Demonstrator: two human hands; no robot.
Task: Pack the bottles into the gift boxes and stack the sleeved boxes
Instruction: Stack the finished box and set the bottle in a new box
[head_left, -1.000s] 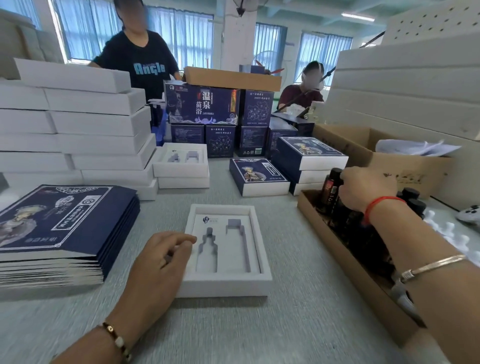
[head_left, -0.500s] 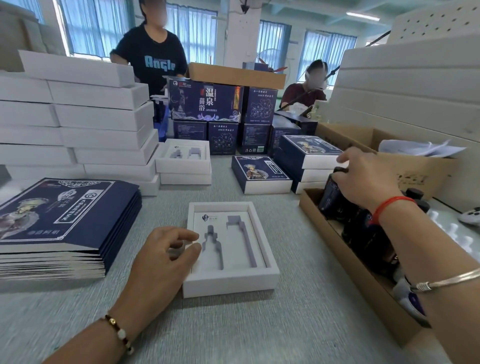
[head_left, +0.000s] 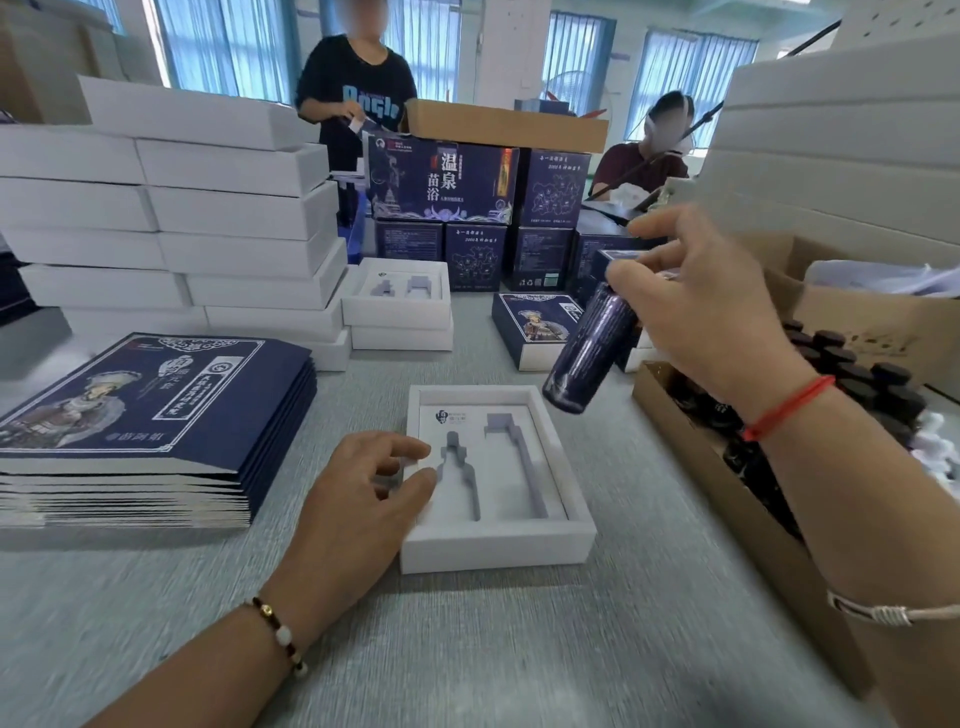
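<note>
The right hand (head_left: 711, 312) held a dark blue bottle (head_left: 589, 353) by its upper end, fingers curled round the neck, the body hanging tilted in the air just above the far right corner of the open white gift box (head_left: 498, 551). The bottle looked rigid, glossy and probably slippery, likely glass and so breakable; a grip round the neck gives little control of the swinging base, and a hold nearer the middle of the body would probably steady it for seating. The left hand (head_left: 363, 493) rested on the box's left rim with loosely bent fingers touching the insert, bracing it on the counter (head_left: 519, 649). Two narrow shaped recesses (head_left: 462, 478) lay empty in the insert, so the fit appeared snug. Open room lay near the box; to the left sat a stack of flat blue sleeves (head_left: 156, 410), and to the right a cardboard tray of bottles (head_left: 727, 467) whose near edge stood close to the box.
</note>
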